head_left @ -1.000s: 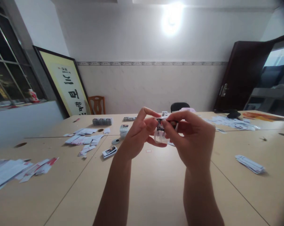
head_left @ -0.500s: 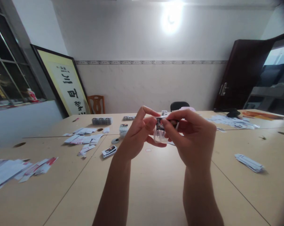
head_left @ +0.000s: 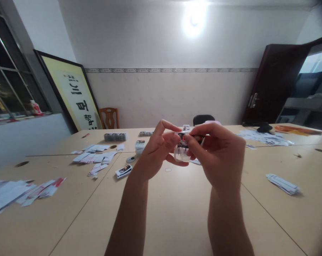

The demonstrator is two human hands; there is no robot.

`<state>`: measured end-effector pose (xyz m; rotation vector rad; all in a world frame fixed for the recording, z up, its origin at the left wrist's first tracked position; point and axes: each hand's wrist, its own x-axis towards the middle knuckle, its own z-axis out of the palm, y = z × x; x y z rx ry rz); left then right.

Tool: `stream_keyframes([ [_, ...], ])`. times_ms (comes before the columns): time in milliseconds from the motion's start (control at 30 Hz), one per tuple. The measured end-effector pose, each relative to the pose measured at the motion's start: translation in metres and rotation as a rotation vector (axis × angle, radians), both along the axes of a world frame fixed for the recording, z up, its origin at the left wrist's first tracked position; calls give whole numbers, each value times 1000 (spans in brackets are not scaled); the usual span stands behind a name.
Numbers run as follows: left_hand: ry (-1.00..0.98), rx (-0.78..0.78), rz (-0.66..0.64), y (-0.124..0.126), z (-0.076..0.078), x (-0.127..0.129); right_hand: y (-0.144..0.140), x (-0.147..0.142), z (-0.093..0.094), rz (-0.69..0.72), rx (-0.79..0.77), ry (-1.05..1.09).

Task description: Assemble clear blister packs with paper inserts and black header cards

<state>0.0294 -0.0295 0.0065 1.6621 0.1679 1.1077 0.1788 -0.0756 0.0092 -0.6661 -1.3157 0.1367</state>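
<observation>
Above the middle of the table my left hand [head_left: 157, 154] holds a small clear plastic container [head_left: 181, 155] between its thumb and fingers. A dark printed label [head_left: 182, 140] lies across the container's upper part. My right hand [head_left: 221, 153] pinches this label with thumb and forefinger, and its free end sticks out to the right. The fingers hide part of both things. On the table left of my hands are a stack of printed labels [head_left: 123, 171], a round grey-white disc [head_left: 130, 159] and a clear container with a printed top [head_left: 140, 145].
A row of packed containers [head_left: 115, 137] stands at the back left. White paper pieces [head_left: 94, 156] and cut sheets [head_left: 9, 195] lie on the left. A bundle of paper strips [head_left: 282, 184] is on the right, with more papers [head_left: 266, 138] behind.
My right hand has shifted very slightly, and the label's free end reaches a little farther right. The left hand and the container stay nearly in place.
</observation>
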Motion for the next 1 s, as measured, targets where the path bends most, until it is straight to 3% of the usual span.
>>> stream_keyframes([
  [1000,-3,9,104,-4,0,3,-4,-2,2,-48,-24,-31],
])
